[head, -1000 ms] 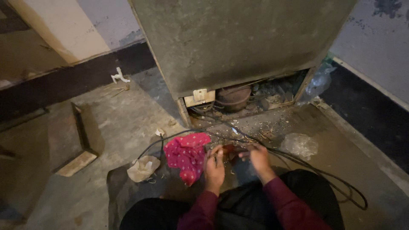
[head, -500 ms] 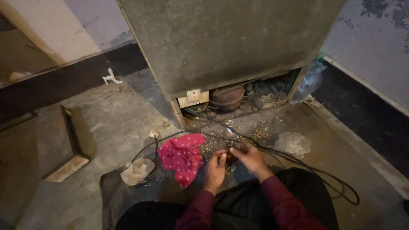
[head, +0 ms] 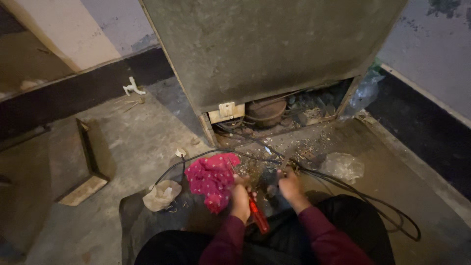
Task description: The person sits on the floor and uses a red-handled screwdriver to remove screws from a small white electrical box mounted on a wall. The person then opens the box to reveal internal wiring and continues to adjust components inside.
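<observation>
I sit on the floor behind an old refrigerator (head: pixel 274 44) whose open bottom shows the round compressor (head: pixel 265 111). My left hand (head: pixel 240 201) grips a red-handled tool (head: pixel 257 215), the handle pointing back toward my lap. My right hand (head: pixel 290 185) is closed on something small and dark near a black cable (head: pixel 343 186); what it holds is too dim to make out. A crumpled pink cloth (head: pixel 212 179) lies just left of my left hand, touching it.
A crumpled pale paper scrap (head: pixel 161 194) lies left of the cloth. A clear plastic bag (head: pixel 343 167) rests to the right, another one (head: pixel 365 91) by the wall. Debris litters the floor before the compressor. A wooden frame piece (head: pixel 86 169) lies far left.
The view has shifted slightly. My hands have moved apart a little, and the red tool handle now shows below my left hand.
</observation>
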